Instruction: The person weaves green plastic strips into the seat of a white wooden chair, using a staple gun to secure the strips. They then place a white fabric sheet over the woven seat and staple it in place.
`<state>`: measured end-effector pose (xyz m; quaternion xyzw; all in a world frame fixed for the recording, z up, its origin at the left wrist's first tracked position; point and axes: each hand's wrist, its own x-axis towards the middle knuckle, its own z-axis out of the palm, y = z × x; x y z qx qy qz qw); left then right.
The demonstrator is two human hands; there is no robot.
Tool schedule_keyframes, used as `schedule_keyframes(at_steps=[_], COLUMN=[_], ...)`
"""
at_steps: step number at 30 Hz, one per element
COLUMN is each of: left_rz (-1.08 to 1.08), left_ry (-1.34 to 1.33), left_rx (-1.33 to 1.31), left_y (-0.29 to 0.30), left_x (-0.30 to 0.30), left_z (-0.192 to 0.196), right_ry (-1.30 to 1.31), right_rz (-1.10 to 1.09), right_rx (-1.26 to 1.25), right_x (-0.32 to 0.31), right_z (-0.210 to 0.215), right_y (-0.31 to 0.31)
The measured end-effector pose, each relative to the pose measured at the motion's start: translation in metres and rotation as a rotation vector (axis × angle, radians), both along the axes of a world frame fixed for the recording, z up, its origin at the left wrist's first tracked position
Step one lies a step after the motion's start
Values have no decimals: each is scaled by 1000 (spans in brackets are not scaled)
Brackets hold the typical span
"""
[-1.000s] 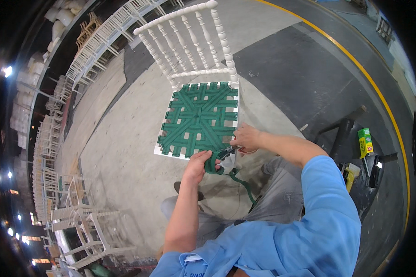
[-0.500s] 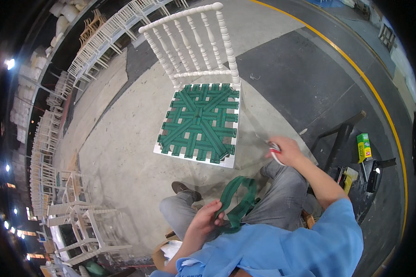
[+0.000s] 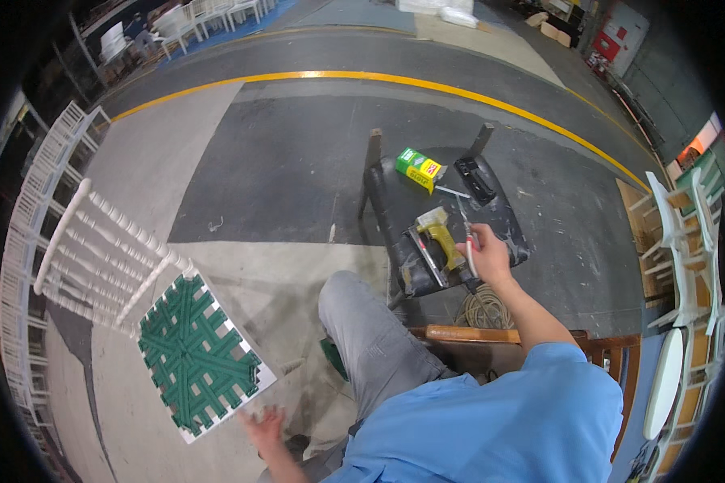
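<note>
The right hand is holding one pair of scissors over the black stool, fingers wrapped tight on the handles, likely so the sharp ends are pointing away. The left hand is hanging blurry beside one white chair with green straps, which is standing on the floor at the left, its fingers sticking out with nothing showing in them. One box, one yellow tool and one black tool are sitting on the stool, maybe for easy reach.
</note>
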<state>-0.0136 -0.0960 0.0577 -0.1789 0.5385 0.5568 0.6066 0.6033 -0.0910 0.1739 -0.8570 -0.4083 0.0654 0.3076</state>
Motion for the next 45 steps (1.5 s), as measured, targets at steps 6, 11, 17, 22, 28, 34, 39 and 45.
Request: schedule_keyframes(at_steps=[6, 11, 17, 22, 28, 34, 39, 45], left_rz=[250, 319, 442, 463, 575, 306, -203, 272], left_ry=[-40, -91, 101, -33, -122, -130, -25, 613], left_rx=[205, 442, 372, 423, 210, -23, 312, 134], left_y=[39, 37, 1, 27, 24, 46, -12, -188], left_x=[-59, -57, -78, -37, 43, 76, 70, -7], left_z=[21, 15, -13, -37, -39, -27, 38, 87], right_ry=[-244, -485, 334, 301, 707, 575, 760, 604], right_rz=[-119, 161, 938, 1040, 953, 936, 957, 965], right_rx=[-231, -43, 203, -276, -568, -581, -535, -535], right_x=[82, 48, -218, -389, -392, -402, -379, -383], right_z=[-27, 1, -50, -113, -150, -142, -172, -162], right_y=[-35, 32, 132, 174, 230, 287, 282, 282])
